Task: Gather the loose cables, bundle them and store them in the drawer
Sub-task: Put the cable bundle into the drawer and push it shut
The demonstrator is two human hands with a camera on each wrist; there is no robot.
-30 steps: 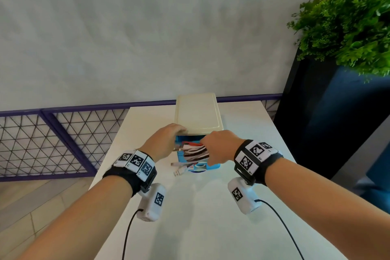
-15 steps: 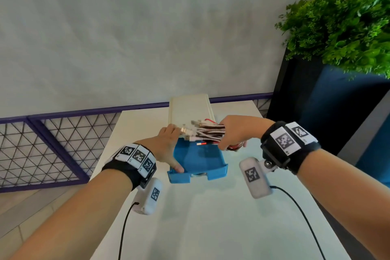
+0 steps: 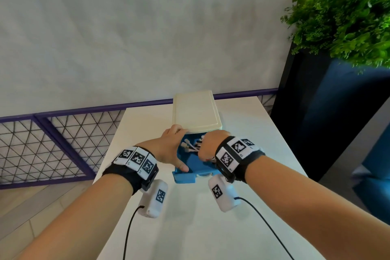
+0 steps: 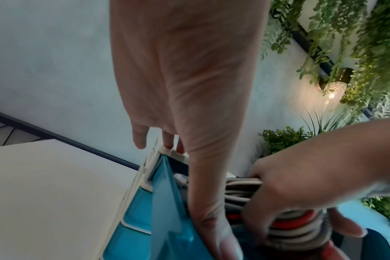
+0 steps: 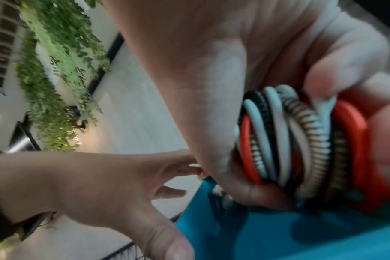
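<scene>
A cream drawer unit [image 3: 196, 112] stands at the back of the white table, with its blue drawer [image 3: 191, 161] pulled out toward me. My right hand [image 3: 211, 145] is down inside the drawer and grips a coiled cable bundle [image 5: 289, 140] of red, white and striped cords. The bundle's white plug ends [image 3: 191, 146] point left. My left hand [image 3: 171, 150] lies flat with straight fingers. Its thumb rests along the drawer's left wall [image 4: 167, 202] and its fingertips touch the unit's front edge. The bundle's underside is hidden by my fingers.
The white table [image 3: 190, 228] stretches bare toward me. A dark planter [image 3: 316, 122] with a green plant [image 3: 348, 17] stands close on the right. A purple mesh railing [image 3: 52, 143] runs along the left and back, under a grey wall.
My right hand has come down and back with the cable bundle, from above the drawer into it. The left hand has stayed on the drawer's left side.
</scene>
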